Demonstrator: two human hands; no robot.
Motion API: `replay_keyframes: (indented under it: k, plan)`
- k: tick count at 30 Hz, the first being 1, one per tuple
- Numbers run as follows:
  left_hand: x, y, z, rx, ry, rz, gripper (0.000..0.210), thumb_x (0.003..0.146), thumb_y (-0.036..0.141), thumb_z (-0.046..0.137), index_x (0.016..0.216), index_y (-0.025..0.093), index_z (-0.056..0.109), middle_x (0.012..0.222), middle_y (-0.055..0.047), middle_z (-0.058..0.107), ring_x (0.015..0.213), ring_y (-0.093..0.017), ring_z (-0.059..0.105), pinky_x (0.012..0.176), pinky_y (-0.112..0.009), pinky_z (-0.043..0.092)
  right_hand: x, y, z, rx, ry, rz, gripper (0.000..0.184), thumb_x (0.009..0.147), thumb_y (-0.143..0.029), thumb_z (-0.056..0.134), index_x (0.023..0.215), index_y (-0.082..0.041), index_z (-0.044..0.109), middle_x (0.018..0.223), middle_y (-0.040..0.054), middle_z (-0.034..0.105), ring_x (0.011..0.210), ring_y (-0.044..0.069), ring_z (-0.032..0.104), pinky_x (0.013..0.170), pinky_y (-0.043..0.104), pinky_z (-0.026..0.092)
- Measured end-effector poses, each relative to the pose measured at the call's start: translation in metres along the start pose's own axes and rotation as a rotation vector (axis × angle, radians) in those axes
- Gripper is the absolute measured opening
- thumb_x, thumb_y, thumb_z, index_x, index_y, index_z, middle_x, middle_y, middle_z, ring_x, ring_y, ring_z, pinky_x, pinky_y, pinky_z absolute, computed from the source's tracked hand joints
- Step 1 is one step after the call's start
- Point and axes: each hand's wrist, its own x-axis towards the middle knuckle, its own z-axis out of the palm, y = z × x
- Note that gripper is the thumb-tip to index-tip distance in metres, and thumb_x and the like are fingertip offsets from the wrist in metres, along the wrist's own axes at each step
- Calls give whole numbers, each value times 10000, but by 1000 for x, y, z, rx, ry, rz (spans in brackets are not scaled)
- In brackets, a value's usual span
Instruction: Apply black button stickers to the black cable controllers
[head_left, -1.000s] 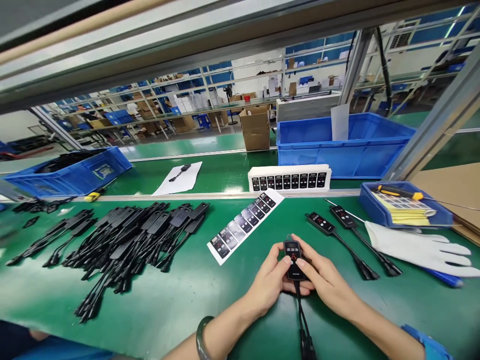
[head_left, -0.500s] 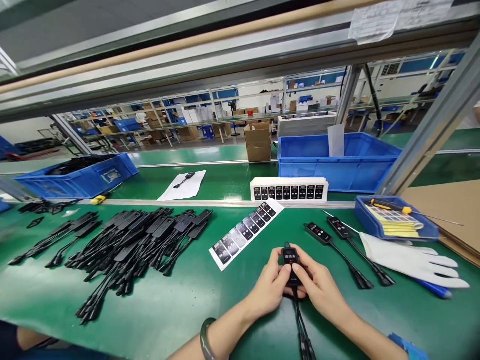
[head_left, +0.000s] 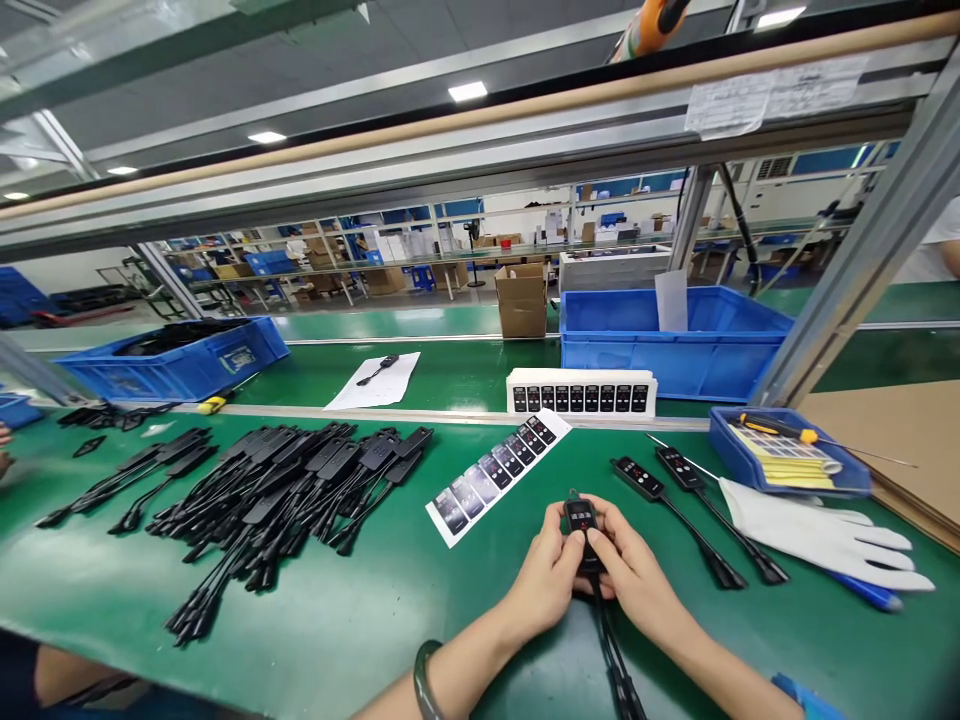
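Between my two hands is a small black controller box [head_left: 580, 516] with a labelled face and black cables hanging from its lower end. My left hand [head_left: 546, 572] grips its left side, thumb on the face. From the other side my right hand [head_left: 628, 568] holds it, with that thumb also pressed on the face. A sheet of black stickers [head_left: 498, 474] lies beyond my left hand. To the right rest two labelled controllers, one nearer [head_left: 642, 479] and one farther [head_left: 681, 468]. A large heap of black cabled controllers [head_left: 292, 480] covers the left side.
A white glove [head_left: 817, 535] lies at the right, below a small blue tray [head_left: 787, 470] with a screwdriver [head_left: 780, 429]. Behind stand a stack of sticker sheets [head_left: 581, 378], a big blue bin [head_left: 675, 350] and another blue bin [head_left: 180, 365]. A metal post [head_left: 862, 240] slants up at the right.
The camera view has tilted up slightly, so the bench sits lower in the picture. Both hands keep the same hold on the controller. Another person's hand now shows at the left edge.
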Motion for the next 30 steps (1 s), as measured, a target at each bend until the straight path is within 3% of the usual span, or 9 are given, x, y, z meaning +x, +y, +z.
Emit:
replay_keyframes:
  k: [5,12,18,22,24,26,28,30]
  plan:
    - [1,7,0,-107,-7,-63,419,828,424,509,1135,183,357,1081,-98,600,630,-142,662,578,-279,530,3,0,-4,5,-42,-2,392,914,-349,395,1291,-249,432,1219,60,567,1073,216,542,933,350,418]
    - [1,8,-1,-12,-27,-62,452,819,451,511,1143,178,355,1037,-95,618,614,-132,658,595,-279,530,4,8,-6,-13,-41,-41,411,908,-317,406,1307,-218,413,1163,74,603,997,211,590,854,334,482]
    - [2,1,-2,-7,31,-34,417,840,446,502,1134,176,382,1046,-95,616,693,-151,662,606,-274,530,2,9,-4,-297,7,-135,472,936,-346,354,1385,-201,369,1192,96,593,1078,235,568,902,374,482]
    - [7,1,-9,-13,18,-6,499,886,462,418,1294,188,330,1101,-105,603,840,-187,654,714,-345,549,6,13,-5,-601,19,-320,545,939,-324,389,1453,-221,241,1312,109,495,1177,243,482,936,401,467]
    - [10,3,-18,200,9,51,552,905,440,386,1380,188,262,1095,-109,615,839,-195,652,757,-394,548,13,18,-10,-783,7,-400,519,936,-260,367,1443,-195,273,1298,126,503,1144,255,493,928,432,463]
    - [13,8,-29,580,59,177,549,902,368,401,1399,174,275,1173,-129,593,977,-226,618,886,-444,498,20,23,-19,-1008,32,-428,478,912,-200,359,1385,-140,389,1252,165,538,1083,296,516,876,479,472]
    - [14,14,-41,975,131,259,555,880,292,425,1403,162,293,1361,-149,461,1234,-271,455,1052,-492,345,27,23,-29,-1247,71,-415,444,863,-124,380,1283,-99,520,1222,209,557,1064,348,514,847,527,453]
    - [15,19,-50,1241,163,188,611,866,276,446,1426,133,248,1482,-154,280,1381,-297,209,1124,-536,164,34,18,-39,-1428,105,-375,453,795,-31,397,1201,-73,594,1241,249,536,1111,393,477,885,573,391]
